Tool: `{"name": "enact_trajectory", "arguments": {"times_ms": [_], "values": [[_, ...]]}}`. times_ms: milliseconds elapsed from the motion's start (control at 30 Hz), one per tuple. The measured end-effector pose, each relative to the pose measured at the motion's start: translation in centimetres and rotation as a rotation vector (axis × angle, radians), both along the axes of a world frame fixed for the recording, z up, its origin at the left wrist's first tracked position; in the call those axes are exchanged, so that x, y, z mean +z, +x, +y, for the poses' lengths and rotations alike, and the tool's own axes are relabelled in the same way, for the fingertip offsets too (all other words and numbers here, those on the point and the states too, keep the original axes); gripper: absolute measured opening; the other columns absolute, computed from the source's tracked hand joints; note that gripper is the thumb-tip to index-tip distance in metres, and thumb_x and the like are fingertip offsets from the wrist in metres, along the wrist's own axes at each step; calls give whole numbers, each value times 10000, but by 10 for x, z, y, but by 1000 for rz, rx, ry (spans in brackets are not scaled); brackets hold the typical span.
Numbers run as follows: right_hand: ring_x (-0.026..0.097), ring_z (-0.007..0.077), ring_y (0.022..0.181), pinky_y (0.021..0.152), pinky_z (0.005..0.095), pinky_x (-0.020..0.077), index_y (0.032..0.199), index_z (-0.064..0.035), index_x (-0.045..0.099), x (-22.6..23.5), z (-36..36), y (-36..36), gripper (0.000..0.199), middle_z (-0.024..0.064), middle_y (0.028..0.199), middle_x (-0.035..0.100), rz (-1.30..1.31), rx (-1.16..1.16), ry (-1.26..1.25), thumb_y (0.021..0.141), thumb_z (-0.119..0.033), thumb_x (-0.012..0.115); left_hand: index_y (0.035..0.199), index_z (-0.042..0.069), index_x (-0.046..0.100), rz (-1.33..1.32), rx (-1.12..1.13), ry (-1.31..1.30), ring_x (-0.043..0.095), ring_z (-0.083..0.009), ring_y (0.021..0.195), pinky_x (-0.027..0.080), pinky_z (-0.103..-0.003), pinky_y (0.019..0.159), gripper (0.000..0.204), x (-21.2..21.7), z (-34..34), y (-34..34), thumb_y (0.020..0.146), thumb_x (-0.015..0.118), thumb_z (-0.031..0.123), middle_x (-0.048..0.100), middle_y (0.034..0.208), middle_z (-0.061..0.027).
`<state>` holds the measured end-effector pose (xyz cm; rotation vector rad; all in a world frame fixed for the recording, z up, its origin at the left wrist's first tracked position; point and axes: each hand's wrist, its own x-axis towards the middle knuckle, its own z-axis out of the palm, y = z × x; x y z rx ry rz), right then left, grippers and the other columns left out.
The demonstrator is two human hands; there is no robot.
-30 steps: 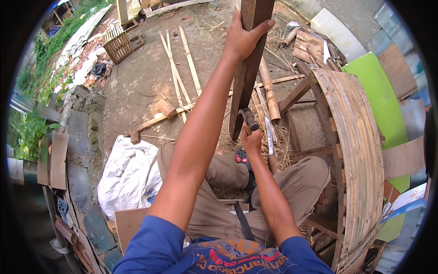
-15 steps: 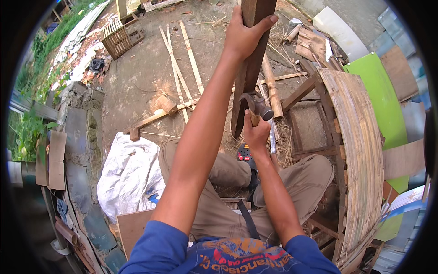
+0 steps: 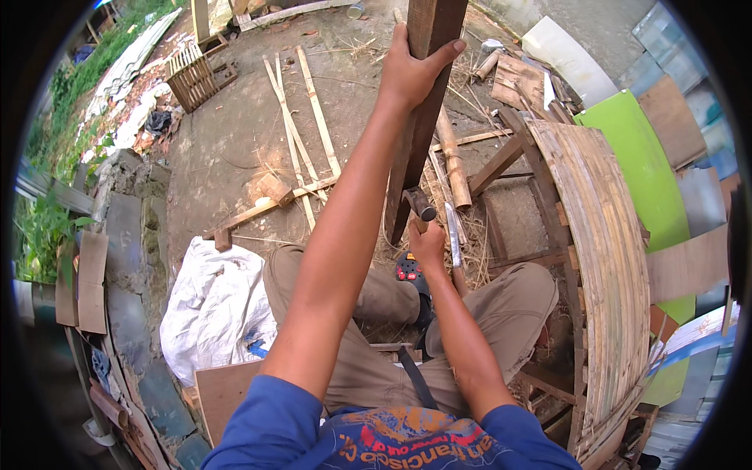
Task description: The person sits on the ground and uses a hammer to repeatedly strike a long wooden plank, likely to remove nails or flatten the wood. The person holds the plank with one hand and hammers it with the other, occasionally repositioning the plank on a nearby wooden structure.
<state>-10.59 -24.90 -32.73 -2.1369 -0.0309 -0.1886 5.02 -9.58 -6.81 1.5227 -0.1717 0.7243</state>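
My left hand (image 3: pixel 409 77) is wrapped round a dark wooden beam (image 3: pixel 421 125), which stands tilted in front of me with its upper end out of the picture. In my right hand (image 3: pixel 427 244) is a claw hammer (image 3: pixel 421 205), gripped by its wooden handle. Its head is at the beam's lower end; whether they touch, I cannot tell. Close to the right hand, a long-bladed knife (image 3: pixel 453 235) with a wooden handle lies slanted by my leg.
On my right stands a bench of bamboo slats (image 3: pixel 599 266). A white sack (image 3: pixel 215 305) lies at left beside a broken block wall (image 3: pixel 129 258). Bamboo strips (image 3: pixel 319 113), a bamboo pole (image 3: pixel 452 160) and a slatted crate (image 3: pixel 190 78) are on the ground ahead.
My right hand and the hammer have moved down and slightly left, with the hammer head now lower along the beam. The left hand keeps its hold. The whole view has shifted slightly.
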Motion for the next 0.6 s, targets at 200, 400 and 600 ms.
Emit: {"name": "enact_trajectory", "arguments": {"times_ms": [200, 400, 600], "values": [[694, 398, 680, 612, 455, 513, 833, 3, 684, -16, -1, -5, 307, 204, 676, 663, -32, -38, 88, 895, -295, 720, 1168, 2, 573, -7, -27, 21, 714, -267, 975, 555, -398, 874, 762, -1, -4, -6, 718, 879, 535, 722, 1062, -184], [665, 370, 586, 557, 437, 487, 771, 3, 644, -45, -1, -4, 291, 187, 613, 620, -100, -59, 132, 864, -257, 736, 1155, -2, 572, -29, -47, 12, 712, -245, 939, 563, -386, 849, 734, 0, -8, -19, 728, 888, 505, 722, 1032, -163], [623, 423, 586, 547, 452, 488, 751, -28, 608, -97, 6, 4, 194, 181, 609, 582, -375, -35, 79, 841, -170, 705, 1138, -3, 570, -20, -99, -27, 712, -234, 896, 568, -369, 819, 730, 2, 4, -26, 726, 889, 508, 718, 993, -154]]}}
